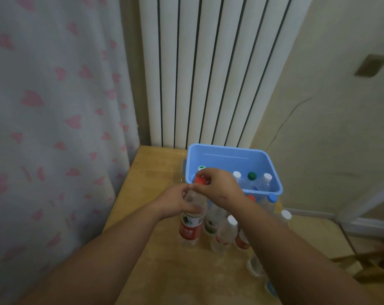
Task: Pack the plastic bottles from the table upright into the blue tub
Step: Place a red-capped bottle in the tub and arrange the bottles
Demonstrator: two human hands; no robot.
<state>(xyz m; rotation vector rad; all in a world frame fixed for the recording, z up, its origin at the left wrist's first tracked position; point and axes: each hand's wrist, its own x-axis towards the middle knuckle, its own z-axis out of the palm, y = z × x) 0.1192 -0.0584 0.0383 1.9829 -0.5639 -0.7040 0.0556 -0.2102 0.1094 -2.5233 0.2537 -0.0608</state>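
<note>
Room: a corner with a heart-print curtain (pixel 54 128) beyond the left edge of the table, a white ribbed radiator (pixel 208 73) behind the far edge and a plain beige wall (pixel 329 128) off to the right.
Tabletop (pixel 156 172): pale wood, seen from the near edge looking toward the far one.
Blue tub (pixel 227 161): stands against the far edge, toward the far right corner. Its far half is bare.
Bottles in the tub (pixel 264 182): four caps show, two green and two white, all upright in a row along the tub's near wall.
Red-capped bottle (pixel 190 230): upright near the middle of the tabletop, just in front of the tub's near left corner, clear with a red label. I cannot tell whether its base touches the wood.
Loose bottles (pixel 225 234): a cluster stands just right of the held one, running toward the right edge. White, red and blue caps show among them.
Left hand (pixel 175 204): fingers curled round the bottle's shoulder, gripping it.
Right hand (pixel 219 187): fingertips pinch the red cap (pixel 200 180) from above.
Step in hand: probably picking up this bottle, or tightening its cap, before it goes in.
Next move: lift it clear of the tub's near rim, keep it vertical, and set it down in the bare far half without knocking the row.
</note>
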